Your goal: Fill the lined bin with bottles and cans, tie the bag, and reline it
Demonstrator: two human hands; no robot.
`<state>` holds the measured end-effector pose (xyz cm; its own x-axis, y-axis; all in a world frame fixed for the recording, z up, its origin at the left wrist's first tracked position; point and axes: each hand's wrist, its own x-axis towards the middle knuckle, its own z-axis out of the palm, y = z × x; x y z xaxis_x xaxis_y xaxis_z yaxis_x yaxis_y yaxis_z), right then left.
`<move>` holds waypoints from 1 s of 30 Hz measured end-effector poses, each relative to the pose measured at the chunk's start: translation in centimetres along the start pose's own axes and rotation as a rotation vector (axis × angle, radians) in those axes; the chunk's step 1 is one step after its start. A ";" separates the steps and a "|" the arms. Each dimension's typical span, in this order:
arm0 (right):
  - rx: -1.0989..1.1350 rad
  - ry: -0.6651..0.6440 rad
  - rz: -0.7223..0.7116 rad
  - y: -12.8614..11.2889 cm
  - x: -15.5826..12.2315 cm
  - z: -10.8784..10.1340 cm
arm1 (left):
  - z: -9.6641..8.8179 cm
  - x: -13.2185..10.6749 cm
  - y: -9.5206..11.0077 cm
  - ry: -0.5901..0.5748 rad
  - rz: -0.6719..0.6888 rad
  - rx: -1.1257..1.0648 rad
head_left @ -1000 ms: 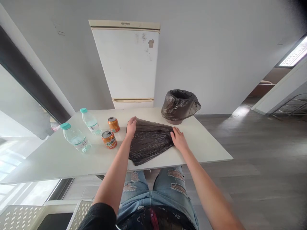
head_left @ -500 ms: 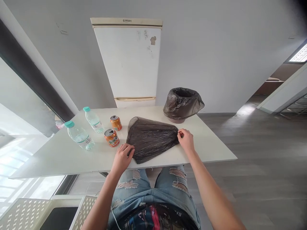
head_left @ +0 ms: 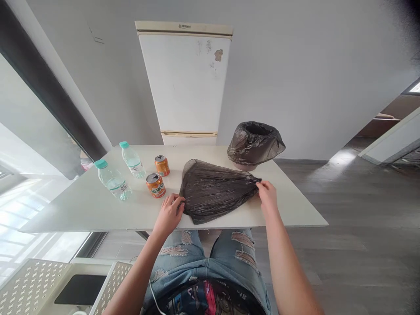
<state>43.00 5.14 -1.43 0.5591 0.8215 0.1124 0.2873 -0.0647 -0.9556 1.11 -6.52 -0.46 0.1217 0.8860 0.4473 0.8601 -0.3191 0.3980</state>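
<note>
The right hand (head_left: 268, 194) is nearly closed, thumb and fingers pinched together on the gathered end of a dark, translucent, wrinkled plastic bag (head_left: 218, 190). The left hand (head_left: 169, 212) has its fingers bent and lies at the near corner of the bag's wide end, fingertips touching the film; whether the thumb grips the film cannot be told.

The bag lies flat on the white rectangular table (head_left: 82, 212), about midway along it, its lowest corner just beside the near edge. It is fan-shaped: broad towards the left, with long creases running together to a dark bunched tip at the right.

Count on the table: one loose bag, as described; one reddish-brown bin (head_left: 245, 167) near the far right corner, most of its wall covered by one dark plastic liner (head_left: 252, 144) folded over the rim; two orange metal cans (head_left: 155, 186), upright between the bag and the bottles; two clear plastic bottles (head_left: 113, 181) with teal caps, upright towards the left end, one nearer the far edge than the other.
</note>
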 end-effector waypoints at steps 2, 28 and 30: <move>0.096 0.077 0.045 0.1 0.2 -0.9 | -0.1 0.0 0.0 -0.028 0.007 0.003; -0.231 -0.186 -0.363 -13.2 -8.2 6.6 | 0.0 0.1 0.2 -0.324 0.160 0.066; -0.332 -0.329 -0.434 -13.6 -10.5 9.9 | 0.1 0.0 0.0 -0.328 0.165 0.087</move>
<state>25.55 3.01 7.66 0.0846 0.9399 0.3309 0.6892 0.1846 -0.7006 1.12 -6.45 -0.53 0.4020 0.8904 0.2137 0.8528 -0.4490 0.2667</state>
